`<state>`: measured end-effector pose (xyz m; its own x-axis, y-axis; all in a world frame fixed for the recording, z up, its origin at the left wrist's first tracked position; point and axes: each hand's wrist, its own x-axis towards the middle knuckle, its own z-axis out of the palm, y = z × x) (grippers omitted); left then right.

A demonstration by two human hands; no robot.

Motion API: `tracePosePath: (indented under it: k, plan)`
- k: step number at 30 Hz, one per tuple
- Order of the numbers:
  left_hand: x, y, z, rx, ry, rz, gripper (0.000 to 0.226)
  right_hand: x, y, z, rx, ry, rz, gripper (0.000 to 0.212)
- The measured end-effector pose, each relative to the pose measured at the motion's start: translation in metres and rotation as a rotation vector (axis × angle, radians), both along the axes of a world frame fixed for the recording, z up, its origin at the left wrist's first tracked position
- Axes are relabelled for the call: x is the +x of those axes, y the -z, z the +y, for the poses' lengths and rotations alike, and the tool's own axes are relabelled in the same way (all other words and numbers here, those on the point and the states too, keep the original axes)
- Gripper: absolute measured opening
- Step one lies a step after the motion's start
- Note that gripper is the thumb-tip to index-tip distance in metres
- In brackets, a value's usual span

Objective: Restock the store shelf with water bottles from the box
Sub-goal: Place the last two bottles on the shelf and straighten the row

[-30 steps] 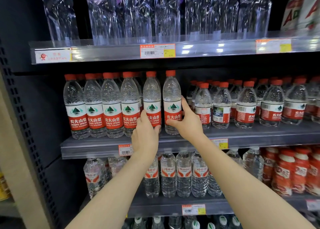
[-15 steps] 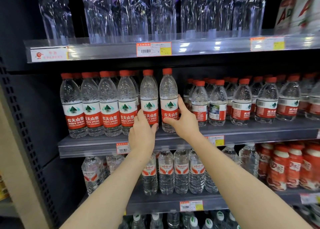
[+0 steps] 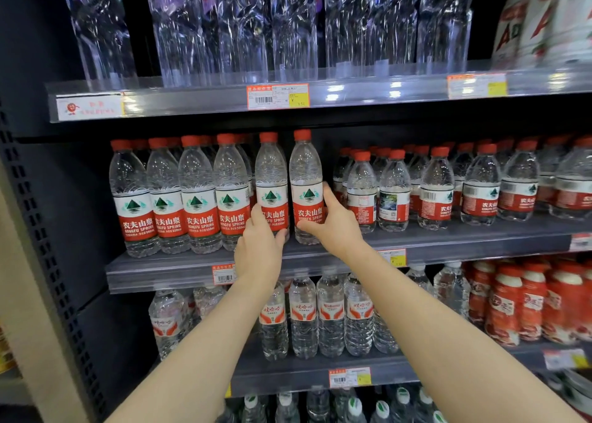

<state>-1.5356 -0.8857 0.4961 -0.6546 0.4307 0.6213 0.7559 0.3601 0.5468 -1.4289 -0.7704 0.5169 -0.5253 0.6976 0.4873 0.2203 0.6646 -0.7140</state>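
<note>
Two red-capped water bottles stand at the right end of a row on the middle shelf (image 3: 448, 246). My left hand (image 3: 259, 249) grips the lower part of the left one (image 3: 271, 179). My right hand (image 3: 333, 224) holds the right one (image 3: 306, 172), thumb under the red label and fingers round its right side. Both bottles stand upright on the shelf. To their left is a row of the same bottles (image 3: 179, 195). The box is out of view.
Smaller red-capped bottles (image 3: 437, 188) fill the shelf to the right, past a narrow gap. Tall clear bottles (image 3: 237, 22) crowd the shelf above. The shelf below holds more water bottles (image 3: 330, 317) and red drink bottles (image 3: 531, 304). A dark perforated upright (image 3: 38, 230) bounds the left.
Both hands keep their hold on the two bottles, which stay upright at the end of the row. The view has shifted slightly.
</note>
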Motion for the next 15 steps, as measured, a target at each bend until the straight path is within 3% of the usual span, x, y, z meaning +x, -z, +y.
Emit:
tracePosePath:
  k: [3, 7, 9, 11, 15]
  plan:
    - [0.004, 0.004, -0.004, -0.010, -0.003, 0.039, 0.073, 0.016, -0.003, 0.002, -0.011, 0.048, -0.065, 0.099]
    - [0.010, 0.015, -0.004, 0.012, -0.061, 0.204, 0.067, 0.043, -0.003, 0.016, 0.017, 0.264, 0.033, 0.035]
    - [0.015, 0.021, 0.002, 0.051, -0.087, 0.323, 0.058, 0.052, -0.001, 0.027, -0.008, 0.375, 0.099, 0.018]
    - [0.025, 0.022, 0.007, 0.081, -0.059, 0.325, 0.054, 0.057, 0.002, 0.034, -0.026, 0.441, 0.104, 0.019]
    - [0.044, 0.012, 0.018, 0.038, -0.009, 0.130, 0.054, 0.054, 0.007, 0.033, -0.011, 0.479, 0.045, 0.030]
